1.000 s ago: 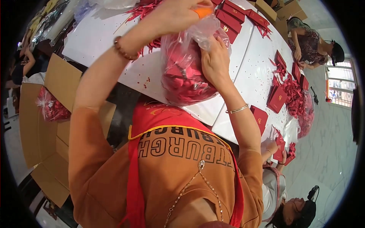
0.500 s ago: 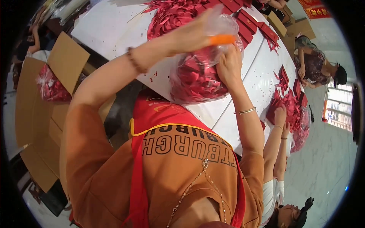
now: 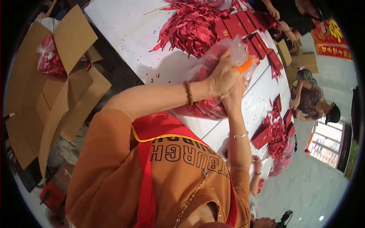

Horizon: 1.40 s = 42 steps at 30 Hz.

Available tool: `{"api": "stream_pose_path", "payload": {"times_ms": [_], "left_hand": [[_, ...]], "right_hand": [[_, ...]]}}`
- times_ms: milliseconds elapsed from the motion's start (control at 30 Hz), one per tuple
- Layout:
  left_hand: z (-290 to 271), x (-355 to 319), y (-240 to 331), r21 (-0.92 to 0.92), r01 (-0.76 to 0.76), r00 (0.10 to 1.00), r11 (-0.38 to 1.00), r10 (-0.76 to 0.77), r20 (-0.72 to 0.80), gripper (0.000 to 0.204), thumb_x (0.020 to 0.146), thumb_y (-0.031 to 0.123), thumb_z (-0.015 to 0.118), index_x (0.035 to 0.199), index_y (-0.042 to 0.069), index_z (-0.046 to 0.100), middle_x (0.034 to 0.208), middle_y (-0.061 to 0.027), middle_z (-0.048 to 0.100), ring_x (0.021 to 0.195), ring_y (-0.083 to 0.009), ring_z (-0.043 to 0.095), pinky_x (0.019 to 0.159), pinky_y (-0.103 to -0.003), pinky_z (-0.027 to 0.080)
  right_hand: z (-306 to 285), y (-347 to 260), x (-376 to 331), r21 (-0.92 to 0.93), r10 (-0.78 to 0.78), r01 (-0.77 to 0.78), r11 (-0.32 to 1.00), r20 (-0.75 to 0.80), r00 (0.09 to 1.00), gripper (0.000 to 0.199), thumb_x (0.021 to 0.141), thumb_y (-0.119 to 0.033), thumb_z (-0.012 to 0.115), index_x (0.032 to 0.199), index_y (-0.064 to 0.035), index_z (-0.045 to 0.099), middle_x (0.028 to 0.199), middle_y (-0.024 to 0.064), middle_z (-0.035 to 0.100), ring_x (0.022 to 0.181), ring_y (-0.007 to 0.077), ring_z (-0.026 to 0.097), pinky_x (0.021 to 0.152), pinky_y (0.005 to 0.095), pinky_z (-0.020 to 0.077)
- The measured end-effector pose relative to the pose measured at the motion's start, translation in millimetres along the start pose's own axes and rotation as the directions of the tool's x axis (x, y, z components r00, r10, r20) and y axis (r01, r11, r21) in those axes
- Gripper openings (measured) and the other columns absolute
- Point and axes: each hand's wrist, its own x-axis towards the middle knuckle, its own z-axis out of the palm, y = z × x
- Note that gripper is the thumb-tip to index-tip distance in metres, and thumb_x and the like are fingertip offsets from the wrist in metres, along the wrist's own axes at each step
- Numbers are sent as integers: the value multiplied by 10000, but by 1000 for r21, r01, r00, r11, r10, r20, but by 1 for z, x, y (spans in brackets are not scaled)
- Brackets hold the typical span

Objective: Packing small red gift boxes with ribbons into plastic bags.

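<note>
Both hands are up at the neck of a clear plastic bag [image 3: 213, 102] stuffed with red pieces. Left hand [image 3: 222, 78] is clamped round the gathered top, an orange tool [image 3: 244, 67] poking out past its fingers. Right hand [image 3: 234, 97] is just under it, gripping the neck from below, so the hands are stacked and touching. The bag hangs straight down from the hands, long axis roughly vertical, its bottom at the near edge of the white counter [image 3: 129, 34]. Left hand is the higher one. A heap of red ribbon strips [image 3: 190, 28] sits further back on the counter. An open cardboard box [image 3: 57, 76] to the left holds another filled bag [image 3: 49, 60].
</note>
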Motion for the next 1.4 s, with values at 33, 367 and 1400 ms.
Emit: {"api": "stream_pose_path", "payload": {"times_ms": [33,367,1400], "left_hand": [[0,-3,4,-2,-10,1000,1000,10,-24,287,846,230,479,1046,60,594,1034,-90,594,963,-203,517,918,-343,314],[-6,-10,10,-353,100,995,930,-95,33,433,939,346,313,1189,25,460,1217,-101,468,1185,-167,359,1031,-312,211],[-14,8,19,-546,387,922,743,-320,219,402,921,393,345,777,49,496,611,-19,463,608,-119,465,591,-260,389]], "right_hand": [[2,-1,-2,90,14,-9,996,-61,998,316,727,-211,549,966,-4,561,930,161,580,891,326,537,764,395,393],[2,14,-25,-35,194,-221,975,-359,913,421,878,-280,446,1197,-6,430,1186,151,472,1077,245,455,967,384,314],[-28,-1,2,682,427,272,-679,65,902,471,934,-422,255,1202,-81,436,435,-52,272,512,90,373,694,241,419]]}}
